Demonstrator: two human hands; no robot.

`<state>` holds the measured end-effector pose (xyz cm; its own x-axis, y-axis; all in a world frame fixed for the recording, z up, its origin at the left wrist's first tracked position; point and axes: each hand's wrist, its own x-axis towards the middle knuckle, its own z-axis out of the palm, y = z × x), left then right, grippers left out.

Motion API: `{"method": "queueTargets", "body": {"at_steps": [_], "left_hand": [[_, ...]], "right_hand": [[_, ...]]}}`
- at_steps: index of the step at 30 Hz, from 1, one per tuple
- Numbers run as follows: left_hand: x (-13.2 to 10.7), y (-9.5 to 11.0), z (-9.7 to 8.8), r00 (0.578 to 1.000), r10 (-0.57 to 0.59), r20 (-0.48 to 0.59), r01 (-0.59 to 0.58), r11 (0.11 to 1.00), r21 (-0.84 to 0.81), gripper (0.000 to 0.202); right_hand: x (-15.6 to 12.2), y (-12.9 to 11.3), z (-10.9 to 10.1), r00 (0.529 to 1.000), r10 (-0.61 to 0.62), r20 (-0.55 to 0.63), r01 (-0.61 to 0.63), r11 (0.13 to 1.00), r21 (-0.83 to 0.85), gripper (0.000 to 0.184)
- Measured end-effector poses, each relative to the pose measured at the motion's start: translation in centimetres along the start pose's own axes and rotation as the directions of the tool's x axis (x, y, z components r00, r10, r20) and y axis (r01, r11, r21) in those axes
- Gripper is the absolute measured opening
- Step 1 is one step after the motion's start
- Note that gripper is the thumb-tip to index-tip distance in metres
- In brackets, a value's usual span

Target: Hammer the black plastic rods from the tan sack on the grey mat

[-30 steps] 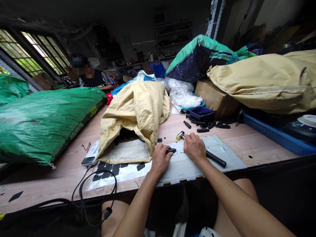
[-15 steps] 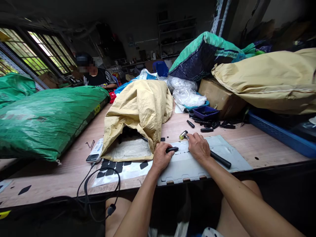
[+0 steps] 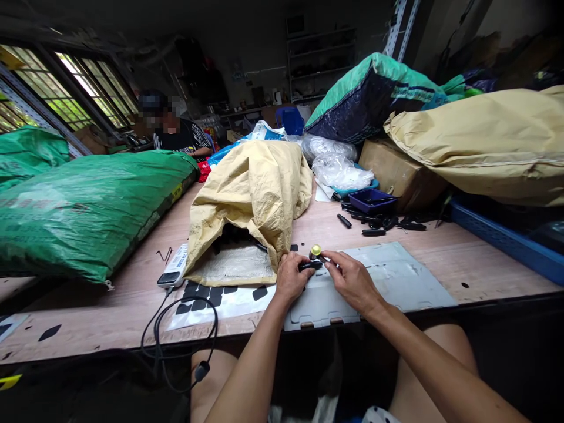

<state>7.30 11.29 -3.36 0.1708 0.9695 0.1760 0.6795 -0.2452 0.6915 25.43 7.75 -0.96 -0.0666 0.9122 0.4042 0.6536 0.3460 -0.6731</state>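
Observation:
My left hand (image 3: 291, 277) is closed around a short black rod-like piece (image 3: 312, 265), its free end pointing right over the grey board (image 3: 388, 273). In my right hand (image 3: 353, 281) is a small hammer (image 3: 315, 251), gripped near its head. The yellow face of the head is turned up, just above the black piece; I cannot tell whether they touch. Most of the hammer's handle is hidden by my hand. Beside my left hand lies a beige sack (image 3: 251, 188), its mouth facing me with dark things inside.
Loose black pieces (image 3: 374, 220) lie behind the board, near a purple tray (image 3: 374, 205). A blue basket (image 3: 506, 241) stands right, a green sack (image 3: 88, 211) left. A cable (image 3: 215, 317) runs from a white power bank (image 3: 174, 271). A co-worker (image 3: 180, 135) sits at the back left.
The hammer has swung left and its head has turned, coming over the black piece. My right hand has shifted its hold and moved closer to my left, which stays at the black piece.

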Motion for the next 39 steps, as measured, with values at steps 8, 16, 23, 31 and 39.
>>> {"method": "queueTargets", "body": {"at_steps": [8, 16, 23, 31, 39], "left_hand": [[0.1, 0.1, 0.0, 1.000, -0.023, 0.001, 0.023, 0.999, 0.023, 0.011], [0.1, -0.1, 0.2, 1.000, -0.021, 0.000, 0.021, 0.999, 0.027, 0.009], [0.1, -0.1, 0.2, 1.000, -0.018, -0.008, 0.017, 1.000, -0.023, 0.017], [0.0, -0.1, 0.2, 1.000, -0.003, -0.008, 0.003, 1.000, 0.001, 0.015], [-0.2, 0.1, 0.2, 1.000, -0.003, -0.013, 0.004, 0.999, 0.033, 0.015]], "right_hand": [[-1.0, -1.2, 0.4, 0.994, -0.105, -0.006, 0.104, 0.990, -0.092, 0.036], [-2.0, -1.0, 1.2, 0.998, -0.054, 0.038, 0.061, 0.978, -0.200, 0.037], [-2.1, -0.2, 0.4, 0.998, -0.042, -0.048, 0.034, 0.987, -0.154, 0.037], [-1.1, 0.6, -0.6, 0.998, -0.004, -0.064, -0.010, 0.976, -0.216, 0.036], [2.9, 4.7, -0.9, 0.989, 0.137, -0.060, -0.148, 0.840, -0.522, 0.031]]}}
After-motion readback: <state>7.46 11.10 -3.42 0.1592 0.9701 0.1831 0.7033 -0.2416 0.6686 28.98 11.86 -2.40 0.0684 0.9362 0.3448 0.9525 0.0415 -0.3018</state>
